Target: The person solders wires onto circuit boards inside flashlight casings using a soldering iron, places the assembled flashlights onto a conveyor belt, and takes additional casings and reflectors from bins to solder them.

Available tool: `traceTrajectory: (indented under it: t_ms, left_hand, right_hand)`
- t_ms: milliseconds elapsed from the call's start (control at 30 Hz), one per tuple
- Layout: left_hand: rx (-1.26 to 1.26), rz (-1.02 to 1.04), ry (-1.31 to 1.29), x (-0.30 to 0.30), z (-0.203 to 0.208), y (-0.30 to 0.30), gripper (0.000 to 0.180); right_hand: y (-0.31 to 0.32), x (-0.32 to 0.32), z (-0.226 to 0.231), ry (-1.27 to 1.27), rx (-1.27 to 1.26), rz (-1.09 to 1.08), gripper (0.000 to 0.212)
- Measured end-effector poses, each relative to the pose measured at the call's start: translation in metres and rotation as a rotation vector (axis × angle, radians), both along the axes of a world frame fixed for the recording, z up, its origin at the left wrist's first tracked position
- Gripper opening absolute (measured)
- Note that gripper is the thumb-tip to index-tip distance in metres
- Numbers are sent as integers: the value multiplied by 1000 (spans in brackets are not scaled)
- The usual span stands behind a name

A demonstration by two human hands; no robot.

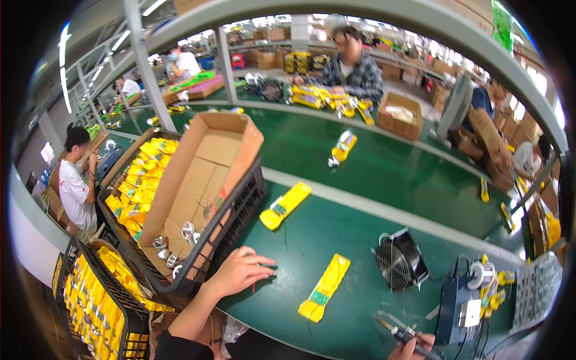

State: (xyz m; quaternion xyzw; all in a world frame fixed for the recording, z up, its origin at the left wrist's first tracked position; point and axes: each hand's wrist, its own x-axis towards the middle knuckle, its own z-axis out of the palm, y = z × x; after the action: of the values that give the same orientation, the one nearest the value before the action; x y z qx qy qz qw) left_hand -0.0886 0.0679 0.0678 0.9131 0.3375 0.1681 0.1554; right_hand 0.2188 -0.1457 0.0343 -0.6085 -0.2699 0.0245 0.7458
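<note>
My left hand [243, 271] reaches over the green bench with its fingers stretched out and nothing in them. Beyond its fingertips lies a long yellow plastic housing [294, 200] with a small green circuit board and thin wires. Nearer to me, between my two hands, a second yellow housing [333, 277] lies at a slant, and its green board [319, 298] faces up. At the lower right, my right hand [413, 347] is closed around a soldering iron [387, 324]. The iron's tip points up and left, apart from both housings. The lower part of this hand is cut off by the frame edge.
A black fan [399, 261] and a blue soldering station [453, 318] with a white spool [481, 276] stand at right. An open cardboard box [240, 144] rests on a crate [255, 186] at left. Across the conveyor [300, 135], which carries another housing [343, 149], a co-worker [351, 66] sits.
</note>
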Motion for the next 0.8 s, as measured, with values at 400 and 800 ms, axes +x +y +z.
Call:
traceTrajectory:
  t_ms: [400, 800]
  left_hand:
    - [-429, 43, -418, 51, -33, -43, 5]
    - [-503, 419, -749, 71, -43, -99, 8]
  right_hand:
    - [9, 17, -13, -196, -87, -109, 28]
    - [35, 10, -4, -198, 37, 28, 33]
